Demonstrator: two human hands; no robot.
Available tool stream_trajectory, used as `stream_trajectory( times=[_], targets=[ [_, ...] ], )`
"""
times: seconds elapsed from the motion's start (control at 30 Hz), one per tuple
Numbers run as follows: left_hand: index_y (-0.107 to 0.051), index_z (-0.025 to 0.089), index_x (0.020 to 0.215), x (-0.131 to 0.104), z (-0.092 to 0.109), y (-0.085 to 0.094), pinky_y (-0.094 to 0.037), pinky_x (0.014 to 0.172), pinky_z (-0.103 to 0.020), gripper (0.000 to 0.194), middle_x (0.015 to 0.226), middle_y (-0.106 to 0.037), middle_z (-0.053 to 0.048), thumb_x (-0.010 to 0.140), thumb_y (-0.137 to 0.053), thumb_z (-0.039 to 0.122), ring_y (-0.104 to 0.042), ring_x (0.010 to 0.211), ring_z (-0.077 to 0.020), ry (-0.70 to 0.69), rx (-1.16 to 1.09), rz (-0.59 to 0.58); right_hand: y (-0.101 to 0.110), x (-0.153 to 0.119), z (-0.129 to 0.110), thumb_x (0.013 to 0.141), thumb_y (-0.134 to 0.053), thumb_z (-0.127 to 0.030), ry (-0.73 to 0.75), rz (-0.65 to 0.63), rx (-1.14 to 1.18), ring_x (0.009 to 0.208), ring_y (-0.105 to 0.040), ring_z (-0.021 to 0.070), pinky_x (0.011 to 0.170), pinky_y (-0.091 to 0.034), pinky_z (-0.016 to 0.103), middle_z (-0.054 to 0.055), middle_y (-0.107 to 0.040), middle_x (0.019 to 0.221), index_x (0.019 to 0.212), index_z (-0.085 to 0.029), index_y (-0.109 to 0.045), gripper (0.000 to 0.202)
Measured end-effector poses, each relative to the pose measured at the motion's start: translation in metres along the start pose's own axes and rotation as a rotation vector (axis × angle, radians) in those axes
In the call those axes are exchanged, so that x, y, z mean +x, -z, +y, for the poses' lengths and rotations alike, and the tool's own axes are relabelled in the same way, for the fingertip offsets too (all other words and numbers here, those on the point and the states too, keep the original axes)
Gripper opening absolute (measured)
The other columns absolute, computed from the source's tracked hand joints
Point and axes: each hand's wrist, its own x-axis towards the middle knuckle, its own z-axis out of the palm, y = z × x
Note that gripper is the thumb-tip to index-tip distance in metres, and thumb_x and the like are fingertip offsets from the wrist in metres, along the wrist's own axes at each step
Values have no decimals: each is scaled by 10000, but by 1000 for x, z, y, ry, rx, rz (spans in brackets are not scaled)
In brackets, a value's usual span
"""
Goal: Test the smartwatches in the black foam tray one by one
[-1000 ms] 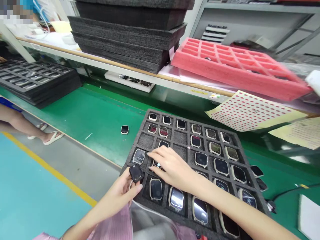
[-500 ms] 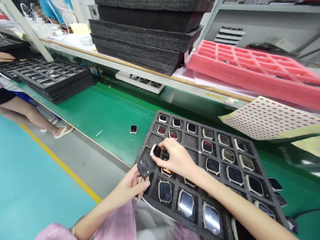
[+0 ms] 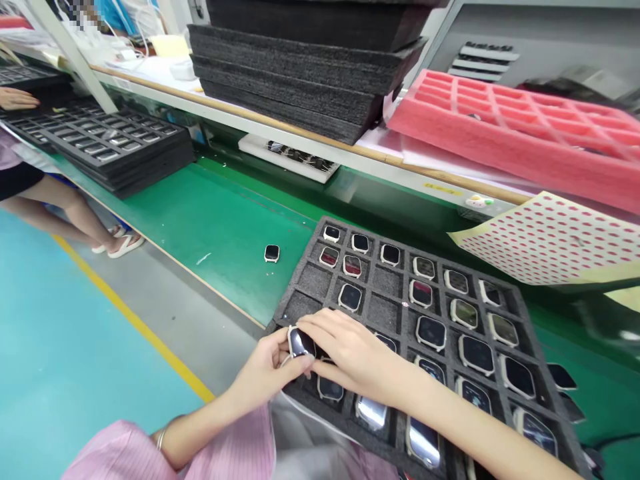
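Note:
A watch body with a dark, shiny screen and a pale frame (image 3: 301,342) is between my two hands, above the near left corner of a dark foam tray (image 3: 307,303). My left hand (image 3: 270,363) is closed round its left and lower edge, thumb at the bottom. My right hand (image 3: 345,347) reaches over from the right, its fingers on the watch's upper right side. The black piece seen earlier in my left hand is hidden now. Many similar watches lie in the tray's compartments, one (image 3: 350,297) just beyond my right hand.
A lone watch (image 3: 271,253) lies on the green bench (image 3: 225,220). Stacked black foam (image 3: 300,80) and a red foam tray (image 3: 500,127) stand on the shelf. A dotted sheet (image 3: 555,240) hangs at right. Farther left, a person's hand (image 3: 17,99) is near more trays (image 3: 120,150).
My right hand has moved down and left with the watch, joining my left hand. The black piece has gone out of sight. The view has shifted slightly.

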Motion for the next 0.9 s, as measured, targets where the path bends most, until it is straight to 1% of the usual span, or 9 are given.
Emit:
stream_trajectory(
  times=[0.07,0.17,0.37,0.43,0.53,0.67,0.73,0.9],
  targets=[
    [-597,128,902,0,2,-1,-449,611,-184,161,709,-609,4,811,-659,245,-569,642,-99,-6,-8,-5,-1,-1,1,862,-634,-273,-22,15,5,934,-559,249,808,-475,392,117,-616,1026,1126,-105,-542,326],
    [-604,121,908,1,0,1,-448,621,-196,178,731,-605,-5,802,-668,249,-562,645,-104,-15,-43,-28,-10,-4,0,869,-611,-276,-47,66,3,928,-557,258,793,-470,400,124,-613,1002,1107,-102,-549,301],
    [-620,116,901,-1,-5,3,-463,639,-238,220,728,-603,-12,784,-684,290,-564,636,-125,28,-76,-27,-26,-10,5,851,-617,-286,-51,145,139,923,-561,233,825,-464,389,103,-615,992,1106,-129,-522,314],
    [-622,116,890,-1,-3,2,-461,615,-230,232,711,-614,-13,776,-692,305,-566,615,-123,45,-68,-19,-28,-10,6,844,-618,-277,-54,165,167,926,-561,235,829,-466,393,105,-615,991,1111,-134,-520,318],
    [-627,113,856,-1,3,1,-428,529,-204,257,658,-624,-14,758,-705,338,-555,551,-114,67,-34,-1,-30,-10,8,825,-634,-268,-59,180,207,913,-568,233,819,-475,392,99,-617,979,1116,-150,-522,333],
    [-621,115,831,-1,10,-1,-356,437,-186,285,614,-608,2,750,-707,374,-454,422,-65,74,-2,8,-30,-11,8,822,-658,-280,-54,189,243,918,-563,239,820,-476,402,107,-617,1006,1152,-150,-512,383],
    [-615,117,830,-1,11,-2,-329,415,-184,293,606,-602,7,749,-706,384,-413,393,-50,73,9,9,-31,-11,8,822,-664,-284,-54,197,257,912,-559,240,818,-477,406,107,-617,1007,1161,-147,-509,396],
    [-610,116,835,-1,11,0,-293,394,-180,299,608,-600,7,753,-702,388,-380,380,-39,72,15,0,-33,-11,7,816,-666,-269,-49,227,276,908,-558,237,822,-478,414,102,-615,999,1157,-149,-510,393]
  ],
)
